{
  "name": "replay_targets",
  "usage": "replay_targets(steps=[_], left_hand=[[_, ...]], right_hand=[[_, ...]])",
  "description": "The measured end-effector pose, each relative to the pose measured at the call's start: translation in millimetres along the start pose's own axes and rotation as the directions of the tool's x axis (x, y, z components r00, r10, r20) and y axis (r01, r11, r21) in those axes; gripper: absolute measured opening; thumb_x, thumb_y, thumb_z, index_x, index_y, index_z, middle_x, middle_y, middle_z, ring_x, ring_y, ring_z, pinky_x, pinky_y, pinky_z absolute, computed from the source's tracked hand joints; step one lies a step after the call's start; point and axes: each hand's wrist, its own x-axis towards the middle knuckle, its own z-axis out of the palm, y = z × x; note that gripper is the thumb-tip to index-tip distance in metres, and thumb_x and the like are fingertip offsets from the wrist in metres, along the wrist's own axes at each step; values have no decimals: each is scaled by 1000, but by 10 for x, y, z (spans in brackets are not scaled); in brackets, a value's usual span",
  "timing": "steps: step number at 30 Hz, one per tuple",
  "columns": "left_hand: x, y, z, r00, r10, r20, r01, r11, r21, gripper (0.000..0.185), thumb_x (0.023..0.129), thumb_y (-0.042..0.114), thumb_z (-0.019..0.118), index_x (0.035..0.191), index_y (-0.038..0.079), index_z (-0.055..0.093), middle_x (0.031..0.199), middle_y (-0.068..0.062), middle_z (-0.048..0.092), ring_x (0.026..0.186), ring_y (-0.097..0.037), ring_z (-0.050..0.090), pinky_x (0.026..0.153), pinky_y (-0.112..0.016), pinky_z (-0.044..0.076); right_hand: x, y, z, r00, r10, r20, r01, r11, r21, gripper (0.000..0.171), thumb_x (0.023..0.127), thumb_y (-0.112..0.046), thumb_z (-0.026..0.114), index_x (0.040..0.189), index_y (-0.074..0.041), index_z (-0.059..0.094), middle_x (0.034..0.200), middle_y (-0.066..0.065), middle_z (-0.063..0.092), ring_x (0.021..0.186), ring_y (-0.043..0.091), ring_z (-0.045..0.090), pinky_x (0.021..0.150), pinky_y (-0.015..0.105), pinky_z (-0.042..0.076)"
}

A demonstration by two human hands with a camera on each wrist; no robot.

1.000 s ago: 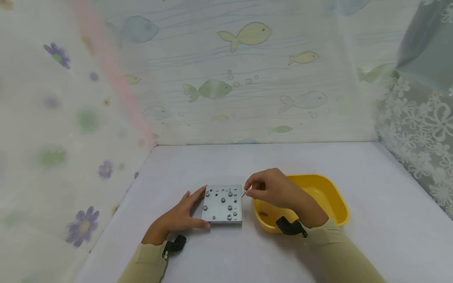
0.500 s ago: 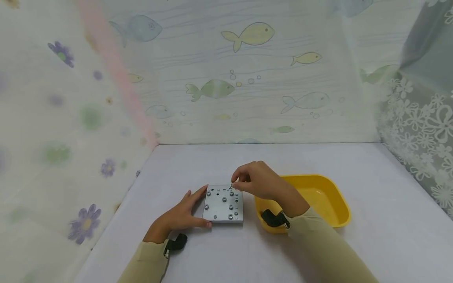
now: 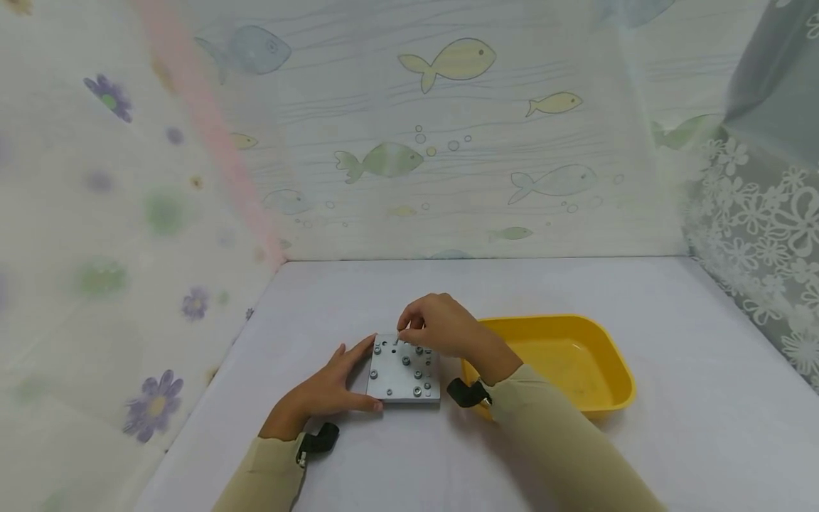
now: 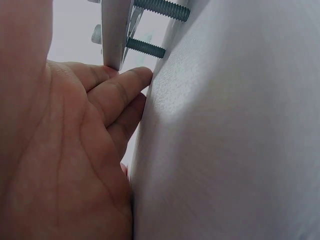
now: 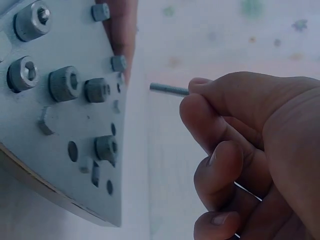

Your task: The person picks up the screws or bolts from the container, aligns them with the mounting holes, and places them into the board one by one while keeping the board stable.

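Note:
A square metal plate [image 3: 397, 373] with several socket head screws and holes sits low on the table. My left hand [image 3: 329, 391] grips its left side, thumb at the near corner and fingers at the far one. In the left wrist view, threaded screw shanks [image 4: 162, 9] stick out beneath the plate, and fingertips touch its edge. Thumb and index finger of my right hand [image 3: 441, 327] pinch a small screw [image 5: 169, 89] over the plate's far edge. Its threaded end points out, apart from the plate in the right wrist view; its head is hidden by the fingers.
To the right stands a yellow plastic basin [image 3: 614, 355], partly behind the right forearm. Both wrists carry a small black camera [image 3: 467, 392]. A white cloth covers the table [image 3: 397, 469], and printed curtains [image 3: 473, 192] hang behind and at the sides.
My right hand has carried the screw leftward from beside the basin to above the plate's far edge. The left hand has stayed on the plate, which keeps its place.

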Motion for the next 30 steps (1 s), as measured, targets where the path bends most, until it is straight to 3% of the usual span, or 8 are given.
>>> replay_targets(steps=[11,30], left_hand=[[-11,9,-16,1000,6,6,-6,1000,-4,120,68,66,88,163,47,18,173,10,18,160,-45,-7,121,-77,10],[-13,1,-25,999,35,10,-35,999,-23,121,68,64,89,164,44,18,173,10,19,159,-45,-8,121,-76,8]], right_hand=[[70,-6,106,997,73,21,-73,997,-4,5,94,-27,76,97,-23,78,79,-6,68,75,15,62,67,29,53],[134,-45,201,996,84,34,-82,994,-68,4,95,-28,76,97,-26,78,80,-9,68,75,12,62,66,26,53]])
